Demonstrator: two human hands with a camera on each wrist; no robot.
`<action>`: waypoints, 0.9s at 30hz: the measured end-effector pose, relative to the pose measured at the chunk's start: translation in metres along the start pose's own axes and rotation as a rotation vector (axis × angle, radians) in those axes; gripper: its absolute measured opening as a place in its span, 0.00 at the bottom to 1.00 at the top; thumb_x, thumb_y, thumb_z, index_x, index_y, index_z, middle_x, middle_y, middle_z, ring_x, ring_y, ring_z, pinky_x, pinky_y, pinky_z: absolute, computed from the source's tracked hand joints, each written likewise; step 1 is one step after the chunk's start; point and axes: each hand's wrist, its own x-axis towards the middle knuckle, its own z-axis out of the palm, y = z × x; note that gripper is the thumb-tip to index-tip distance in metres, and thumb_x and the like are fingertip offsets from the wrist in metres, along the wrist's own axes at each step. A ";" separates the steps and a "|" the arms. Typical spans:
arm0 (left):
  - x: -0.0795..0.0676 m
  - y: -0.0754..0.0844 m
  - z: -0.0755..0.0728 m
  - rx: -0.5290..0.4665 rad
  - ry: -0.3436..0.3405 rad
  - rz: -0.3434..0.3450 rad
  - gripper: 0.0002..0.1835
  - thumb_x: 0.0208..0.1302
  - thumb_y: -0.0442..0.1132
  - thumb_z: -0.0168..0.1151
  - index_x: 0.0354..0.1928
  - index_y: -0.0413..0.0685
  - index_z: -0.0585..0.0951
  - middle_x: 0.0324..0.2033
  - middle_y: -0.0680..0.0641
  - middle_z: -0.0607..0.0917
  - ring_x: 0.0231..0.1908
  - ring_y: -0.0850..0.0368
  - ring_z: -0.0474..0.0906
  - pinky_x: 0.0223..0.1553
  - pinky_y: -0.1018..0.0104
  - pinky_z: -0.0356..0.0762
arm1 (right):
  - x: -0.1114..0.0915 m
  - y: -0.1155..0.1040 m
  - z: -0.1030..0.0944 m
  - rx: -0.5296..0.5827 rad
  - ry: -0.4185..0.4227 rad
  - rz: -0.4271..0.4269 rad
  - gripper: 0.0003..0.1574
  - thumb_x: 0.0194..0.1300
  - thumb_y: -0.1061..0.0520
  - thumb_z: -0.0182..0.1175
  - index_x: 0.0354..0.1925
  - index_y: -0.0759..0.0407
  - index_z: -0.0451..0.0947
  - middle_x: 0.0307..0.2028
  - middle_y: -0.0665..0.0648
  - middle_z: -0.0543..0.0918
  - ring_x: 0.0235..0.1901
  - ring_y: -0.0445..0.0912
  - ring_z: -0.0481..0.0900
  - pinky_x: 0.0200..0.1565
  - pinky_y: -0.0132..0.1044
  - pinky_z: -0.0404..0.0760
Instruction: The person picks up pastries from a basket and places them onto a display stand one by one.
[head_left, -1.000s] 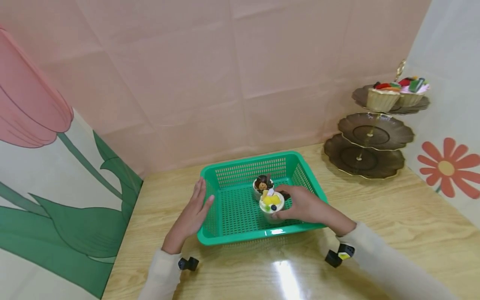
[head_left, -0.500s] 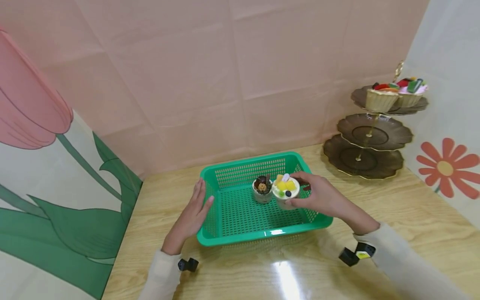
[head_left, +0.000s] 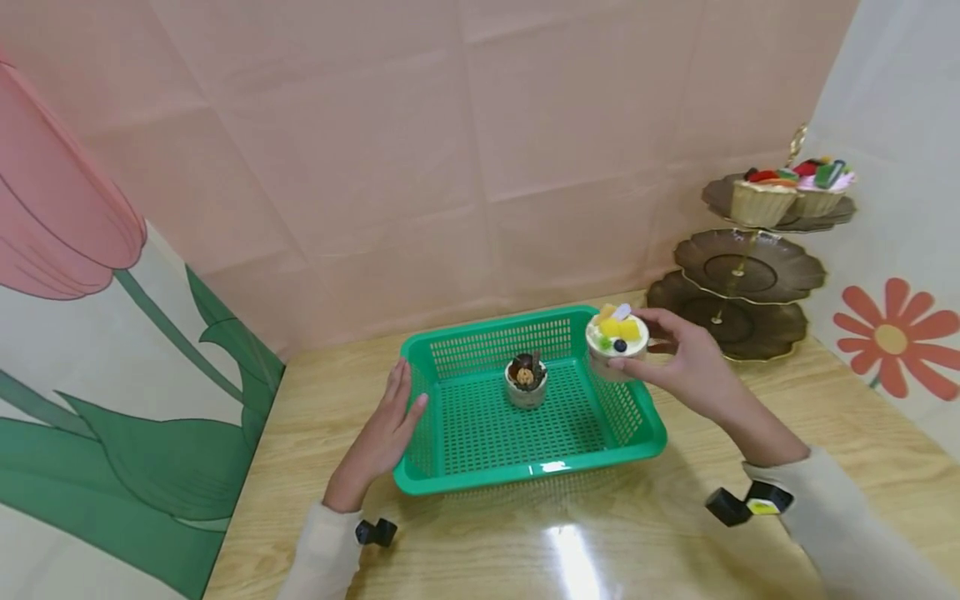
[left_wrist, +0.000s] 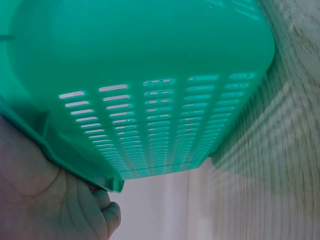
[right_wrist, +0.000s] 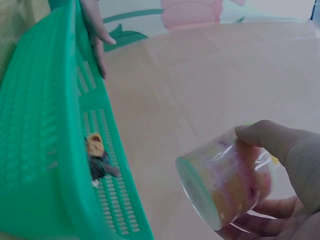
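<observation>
Head view: on the wood-grained surface (head_left: pixel 465 542), a green basket (head_left: pixel 480 478) stands toward the far edge. The right hand (head_left: pixel 693 371) holds a fruit-topped cup (head_left: pixel 618 340) by its side, thumb at the front and fingers behind; its grip is clamped on the cup, above the basket's right rim near the far right corner. A chocolate-topped cup (head_left: pixel 527 387) stands upright inside, apart from the basket's walls. The left hand (head_left: pixel 384 425), its grip loose and fingers extended, rests along the basket's left rim. A tiered stand (head_left: pixel 780 271) occupies the surface's far right corner, with two cupcakes (head_left: pixel 763 204) on its top tier.

Left wrist view: the left palm lies against the rim, outside the slotted wall, which looks like thin, slightly flexible plastic.

Right wrist view: the held cup has a glossy, clear side with pink and tan layers, and its base is bare. I judge it light and fairly stiff, perhaps slippery, with a topping that could be delicate. The side just below the brim seems the best hold, clear of the fruit.
</observation>
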 end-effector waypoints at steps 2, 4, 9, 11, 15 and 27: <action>0.000 0.000 0.000 -0.004 0.000 0.002 0.39 0.83 0.57 0.34 0.80 0.39 0.39 0.81 0.43 0.35 0.79 0.48 0.30 0.74 0.40 0.44 | 0.000 0.002 -0.007 -0.009 0.039 0.014 0.41 0.60 0.53 0.76 0.66 0.63 0.73 0.55 0.61 0.81 0.46 0.36 0.78 0.44 0.19 0.75; 0.000 -0.001 0.000 -0.003 0.001 0.003 0.38 0.84 0.56 0.34 0.80 0.39 0.39 0.81 0.43 0.35 0.79 0.46 0.30 0.73 0.39 0.45 | 0.000 0.006 -0.013 -0.010 0.073 0.026 0.41 0.60 0.53 0.76 0.67 0.62 0.73 0.55 0.61 0.81 0.44 0.32 0.78 0.43 0.18 0.75; 0.000 -0.001 0.000 -0.003 -0.001 -0.010 0.40 0.83 0.59 0.33 0.81 0.41 0.39 0.81 0.44 0.35 0.79 0.48 0.31 0.74 0.40 0.45 | -0.002 0.017 -0.028 -0.016 0.134 0.071 0.42 0.61 0.52 0.76 0.68 0.62 0.72 0.54 0.61 0.80 0.41 0.26 0.78 0.39 0.17 0.76; 0.000 -0.001 0.000 -0.006 -0.003 -0.012 0.40 0.82 0.59 0.33 0.81 0.41 0.39 0.81 0.45 0.35 0.79 0.48 0.31 0.74 0.41 0.45 | -0.003 0.021 -0.033 -0.026 0.159 0.105 0.43 0.61 0.51 0.75 0.68 0.63 0.71 0.55 0.60 0.80 0.41 0.25 0.77 0.38 0.17 0.76; 0.001 -0.002 0.001 -0.004 -0.011 -0.017 0.40 0.82 0.60 0.32 0.81 0.42 0.39 0.81 0.46 0.35 0.79 0.51 0.30 0.74 0.42 0.44 | -0.004 0.033 -0.043 -0.034 0.225 0.145 0.44 0.61 0.51 0.75 0.69 0.65 0.70 0.51 0.53 0.79 0.40 0.25 0.76 0.38 0.15 0.74; 0.000 -0.002 0.001 -0.004 -0.010 -0.012 0.40 0.82 0.60 0.32 0.81 0.42 0.39 0.81 0.46 0.35 0.79 0.50 0.30 0.74 0.41 0.44 | 0.001 0.059 -0.073 -0.043 0.357 0.254 0.45 0.61 0.47 0.74 0.68 0.65 0.70 0.41 0.32 0.75 0.36 0.26 0.75 0.33 0.15 0.73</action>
